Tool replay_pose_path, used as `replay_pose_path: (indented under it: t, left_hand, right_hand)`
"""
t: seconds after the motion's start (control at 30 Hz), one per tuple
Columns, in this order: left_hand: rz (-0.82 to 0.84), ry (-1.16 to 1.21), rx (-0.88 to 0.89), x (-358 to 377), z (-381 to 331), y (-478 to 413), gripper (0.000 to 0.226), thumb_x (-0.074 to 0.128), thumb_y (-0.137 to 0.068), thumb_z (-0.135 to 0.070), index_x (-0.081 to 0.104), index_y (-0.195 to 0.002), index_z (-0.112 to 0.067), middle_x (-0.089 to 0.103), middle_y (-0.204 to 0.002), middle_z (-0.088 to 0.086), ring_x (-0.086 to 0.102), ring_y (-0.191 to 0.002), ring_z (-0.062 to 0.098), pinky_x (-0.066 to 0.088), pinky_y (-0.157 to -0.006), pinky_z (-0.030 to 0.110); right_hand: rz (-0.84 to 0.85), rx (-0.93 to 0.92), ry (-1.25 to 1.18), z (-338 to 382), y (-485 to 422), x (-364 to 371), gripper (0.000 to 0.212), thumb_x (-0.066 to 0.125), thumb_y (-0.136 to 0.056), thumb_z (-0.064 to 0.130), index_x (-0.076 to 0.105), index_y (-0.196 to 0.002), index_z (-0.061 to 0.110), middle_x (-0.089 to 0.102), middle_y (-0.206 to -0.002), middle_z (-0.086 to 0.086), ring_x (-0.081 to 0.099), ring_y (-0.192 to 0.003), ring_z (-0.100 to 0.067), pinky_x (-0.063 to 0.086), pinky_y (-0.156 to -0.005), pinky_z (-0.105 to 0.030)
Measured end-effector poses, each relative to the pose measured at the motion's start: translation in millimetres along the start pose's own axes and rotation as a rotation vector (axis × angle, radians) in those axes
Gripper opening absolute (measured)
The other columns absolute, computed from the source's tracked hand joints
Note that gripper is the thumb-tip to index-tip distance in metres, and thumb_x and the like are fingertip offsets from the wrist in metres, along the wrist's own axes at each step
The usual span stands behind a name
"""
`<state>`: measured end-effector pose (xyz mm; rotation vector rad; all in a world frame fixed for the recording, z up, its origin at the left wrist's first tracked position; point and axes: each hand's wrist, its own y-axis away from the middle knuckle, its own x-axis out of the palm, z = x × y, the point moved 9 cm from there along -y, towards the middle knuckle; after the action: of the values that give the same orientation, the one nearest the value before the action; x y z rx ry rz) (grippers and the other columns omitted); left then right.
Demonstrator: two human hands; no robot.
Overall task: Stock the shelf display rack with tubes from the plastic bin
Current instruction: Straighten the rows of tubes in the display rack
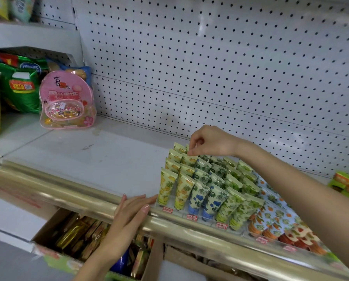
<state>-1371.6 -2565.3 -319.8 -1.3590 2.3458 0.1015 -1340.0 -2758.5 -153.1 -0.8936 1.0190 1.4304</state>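
A clear display rack (169,209) sits on the white shelf (92,159) at the right, filled with rows of upright patterned tubes (210,191): yellow, blue, green and orange-red kinds. My right hand (208,141) reaches over the rack's back and pinches the top of a yellow tube (189,160) in a rear row. My left hand (133,209) lies flat with straight fingers on the shelf's gold front rail (72,185), fingertips touching the rack's left front corner. The plastic bin is not in view.
A pegboard wall (220,67) backs the shelf. A pink candy bag (66,102) and green snack packs (21,86) stand at the far left. Cardboard boxes of packets (82,234) sit on the level below. Green-orange boxes (348,185) lie at the right edge.
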Motion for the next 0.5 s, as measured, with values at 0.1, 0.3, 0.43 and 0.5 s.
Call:
replay_pose_path:
  t: [0.1, 0.3, 0.43, 0.5]
  left_hand:
    - [0.009, 0.001, -0.005, 0, -1, 0, 0.047, 0.026, -0.077, -0.074, 0.049, -0.117, -0.065, 0.044, -0.121, -0.049, 0.025, -0.122, -0.027, -0.007, -0.104, 0.002]
    - [0.023, -0.003, -0.008, 1, 0, -1, 0.046, 0.024, -0.077, -0.075, 0.047, -0.117, -0.066, 0.044, -0.123, -0.047, 0.026, -0.124, -0.025, -0.006, -0.109, 0.011]
    - [0.002, 0.006, -0.002, -1, 0, 0, 0.056, 0.024, -0.077, -0.075, 0.056, -0.118, -0.052, 0.046, -0.122, -0.046, 0.026, -0.125, -0.023, -0.007, -0.11, 0.01]
    - [-0.003, 0.007, -0.002, -2, -1, 0, 0.058, 0.025, -0.077, -0.075, 0.056, -0.119, -0.051, 0.045, -0.121, -0.048, 0.026, -0.124, -0.024, -0.008, -0.105, 0.003]
  right_hand:
    - [-0.003, 0.017, 0.017, 0, -1, 2, 0.017, 0.071, -0.083, 0.024, 0.062, -0.068, 0.022, 0.051, -0.046, 0.018, 0.044, -0.05, 0.003, 0.037, -0.061, -0.022]
    - [-0.014, 0.047, 0.073, -2, -7, 6, 0.015, 0.069, -0.083, 0.023, 0.063, -0.071, 0.017, 0.052, -0.06, 0.014, 0.046, -0.06, 0.0, 0.034, -0.08, -0.028]
    - [-0.01, 0.078, 0.087, -4, -11, 8, 0.013, 0.068, -0.082, 0.021, 0.063, -0.071, 0.016, 0.054, -0.062, 0.011, 0.048, -0.062, -0.003, 0.033, -0.082, -0.031]
    - [-0.005, 0.104, 0.076, -6, -12, 8, 0.013, 0.067, -0.081, 0.019, 0.063, -0.07, 0.015, 0.055, -0.062, 0.009, 0.049, -0.063, -0.005, 0.033, -0.082, -0.032]
